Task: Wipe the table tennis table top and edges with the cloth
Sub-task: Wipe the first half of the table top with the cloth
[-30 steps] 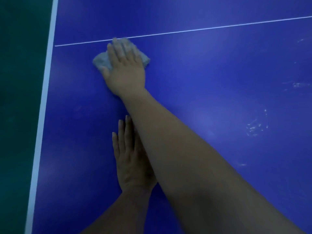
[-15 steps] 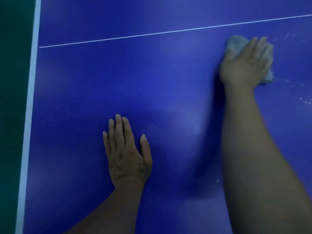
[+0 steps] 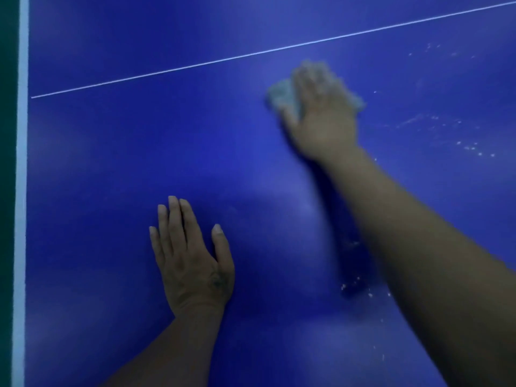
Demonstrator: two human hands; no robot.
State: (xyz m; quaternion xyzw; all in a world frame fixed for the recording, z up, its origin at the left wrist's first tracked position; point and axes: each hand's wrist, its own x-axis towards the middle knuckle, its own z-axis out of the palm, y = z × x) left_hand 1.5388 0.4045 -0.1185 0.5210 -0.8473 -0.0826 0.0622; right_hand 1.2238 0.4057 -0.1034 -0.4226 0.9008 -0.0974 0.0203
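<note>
The left hand (image 3: 192,258) lies flat on the blue table (image 3: 111,163). Its fingers are straight and it holds nothing. The right hand (image 3: 321,121) is farther away, to the right, and looks blurry. It presses flat on the grey cloth (image 3: 282,94). The cloth sits on the table near the thin white line (image 3: 167,71). Little white specks (image 3: 472,148) lie to the right.

Blur smears your right hand (image 3: 324,121) on the cloth (image 3: 282,94); its fingers (image 3: 312,78) merge. It hides most of the cloth. The specks (image 3: 472,148) right of the cloth are too small to identify. Below the cloth, the frame cuts off your left forearm (image 3: 173,350) and right forearm (image 3: 435,263).
</note>
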